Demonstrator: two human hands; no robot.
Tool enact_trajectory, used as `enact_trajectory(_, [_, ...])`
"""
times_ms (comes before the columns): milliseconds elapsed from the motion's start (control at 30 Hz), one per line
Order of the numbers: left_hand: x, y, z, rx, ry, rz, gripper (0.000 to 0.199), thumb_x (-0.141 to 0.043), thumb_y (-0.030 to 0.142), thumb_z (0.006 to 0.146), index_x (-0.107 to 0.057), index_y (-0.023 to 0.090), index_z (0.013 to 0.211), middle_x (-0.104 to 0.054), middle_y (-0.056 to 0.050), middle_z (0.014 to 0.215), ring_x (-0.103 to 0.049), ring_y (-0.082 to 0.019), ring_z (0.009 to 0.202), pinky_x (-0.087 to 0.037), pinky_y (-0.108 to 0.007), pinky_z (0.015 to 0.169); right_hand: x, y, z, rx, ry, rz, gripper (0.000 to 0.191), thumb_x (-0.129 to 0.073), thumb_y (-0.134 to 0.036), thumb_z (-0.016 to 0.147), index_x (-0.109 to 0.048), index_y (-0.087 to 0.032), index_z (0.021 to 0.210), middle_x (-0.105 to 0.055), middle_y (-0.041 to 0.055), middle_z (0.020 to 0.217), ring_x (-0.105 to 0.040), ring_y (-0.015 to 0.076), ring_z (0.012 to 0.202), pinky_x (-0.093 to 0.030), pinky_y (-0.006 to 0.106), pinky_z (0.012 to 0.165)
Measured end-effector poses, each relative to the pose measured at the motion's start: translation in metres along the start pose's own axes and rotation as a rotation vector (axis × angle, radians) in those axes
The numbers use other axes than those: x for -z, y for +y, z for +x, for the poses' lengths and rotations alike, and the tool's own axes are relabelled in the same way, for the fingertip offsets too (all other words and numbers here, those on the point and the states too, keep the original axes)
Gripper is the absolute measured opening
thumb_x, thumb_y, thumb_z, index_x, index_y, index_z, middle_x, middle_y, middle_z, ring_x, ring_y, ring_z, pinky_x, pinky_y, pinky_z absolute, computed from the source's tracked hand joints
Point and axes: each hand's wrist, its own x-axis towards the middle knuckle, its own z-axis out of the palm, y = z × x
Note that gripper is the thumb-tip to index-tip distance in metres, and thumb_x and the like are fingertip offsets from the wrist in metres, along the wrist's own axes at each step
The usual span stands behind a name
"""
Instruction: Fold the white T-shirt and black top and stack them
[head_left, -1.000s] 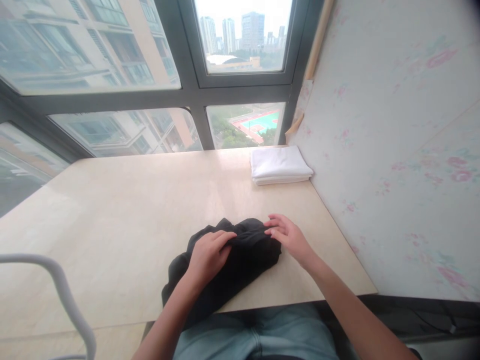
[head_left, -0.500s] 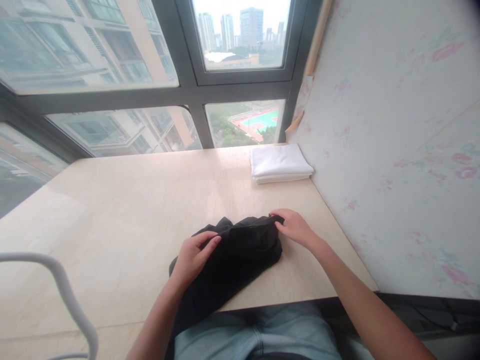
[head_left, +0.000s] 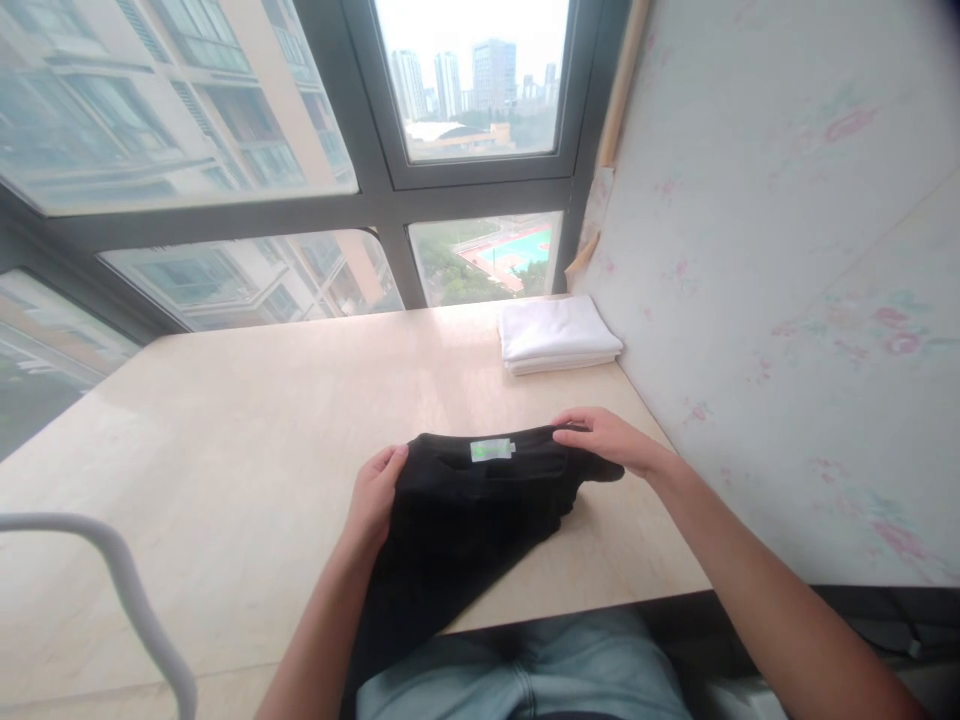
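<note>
Across the tabletop's (head_left: 615, 560) near edge, a black garment (head_left: 465, 520)

Left hand (head_left: 373, 497) and right hand (head_left: 616, 440) pinch its upper rim either side of the label (head_left: 490, 450); even tension should keep it straight. Folded white cloth (head_left: 556, 330) lies beyond.

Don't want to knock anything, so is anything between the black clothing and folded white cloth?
Nothing visible, only tabletop, between the black clothing and folded white cloth; the right hand grips the clothing's far edge.

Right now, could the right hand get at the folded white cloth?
Probably yes: the white cloth lies just beyond the right hand with nothing between, though its grip on the black garment would likely need to loosen first.
</note>
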Motion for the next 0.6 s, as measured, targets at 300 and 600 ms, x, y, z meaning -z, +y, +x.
enact_trajectory(300, [0.045, 0.061, 0.023, -0.096, -0.172, 0.257, 0.043, -0.07, 0.057, 0.076, -0.073, 0.018, 0.091, -0.07, -0.004, 0.076, -0.063, -0.019, 0.068, -0.046, -0.026, 0.057, 0.032, -0.04, 0.006, 0.141, 0.281, 0.021, 0.04, -0.069, -0.057, 0.079, -0.075, -0.02, 0.092, -0.073, 0.0062, 0.095, -0.065, 0.0215, 0.09, -0.051, 0.035, 0.082])
enact_trajectory(600, [0.053, 0.15, 0.052, -0.528, 0.026, 0.333, 0.031, -0.075, 0.044, 0.072, -0.078, 0.023, 0.094, -0.076, -0.007, 0.093, -0.068, -0.021, 0.085, -0.053, -0.033, 0.079, 0.057, -0.113, 0.035, 0.484, 0.617, -0.188, 0.028, -0.065, -0.043, 0.084, -0.075, -0.019, 0.096, -0.073, 0.0052, 0.09, -0.065, 0.0222, 0.089, -0.051, 0.04, 0.086])
